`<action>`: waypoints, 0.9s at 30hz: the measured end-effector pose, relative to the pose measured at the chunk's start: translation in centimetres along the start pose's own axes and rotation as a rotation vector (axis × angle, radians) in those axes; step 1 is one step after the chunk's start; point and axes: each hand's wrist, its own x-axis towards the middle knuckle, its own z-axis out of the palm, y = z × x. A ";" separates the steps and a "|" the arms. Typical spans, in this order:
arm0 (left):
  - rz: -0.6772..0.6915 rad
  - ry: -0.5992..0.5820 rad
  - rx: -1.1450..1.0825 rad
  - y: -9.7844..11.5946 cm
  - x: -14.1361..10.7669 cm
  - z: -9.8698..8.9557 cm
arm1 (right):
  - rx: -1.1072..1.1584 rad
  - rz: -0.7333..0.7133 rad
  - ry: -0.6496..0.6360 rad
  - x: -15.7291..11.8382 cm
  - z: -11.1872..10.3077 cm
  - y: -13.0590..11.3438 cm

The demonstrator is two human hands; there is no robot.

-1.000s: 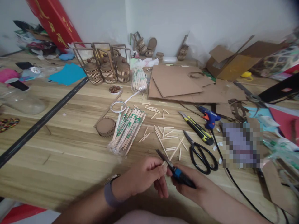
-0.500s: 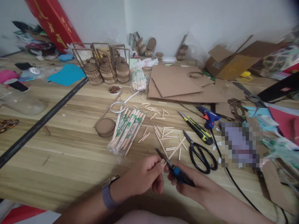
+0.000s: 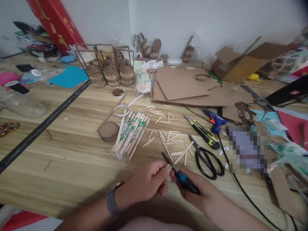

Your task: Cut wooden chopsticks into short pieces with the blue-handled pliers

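My left hand (image 3: 152, 179) is closed, pinching the end of a thin wooden stick (image 3: 184, 153) that points up and right over the table. My right hand (image 3: 192, 189) grips a black and blue cutting tool (image 3: 184, 180), its dark blade lying across the stick beside my left fingertips. Several short cut sticks (image 3: 173, 136) are scattered beyond my hands. Left of them lies a plastic pack of wrapped chopsticks (image 3: 132, 134). Black-handled scissors (image 3: 208, 162) and a yellow and black utility knife (image 3: 203, 132) rest to the right.
A blue glue gun (image 3: 215, 120) with a black cable lies at the right. Woven baskets with handles (image 3: 110, 75), a bowl of brown beads (image 3: 117, 93) and cardboard sheets (image 3: 181, 84) stand or lie farther back. A round cardboard piece (image 3: 108, 131) is left of the pack.
The blade and the fingers of my right hand have shifted slightly around the stick, whose far end now sits a little farther right. My left hand has barely moved.
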 end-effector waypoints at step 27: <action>-0.002 0.036 0.066 0.6 -0.4 -0.2 | 0.180 0.053 -0.108 -0.1 -1.2 -1.2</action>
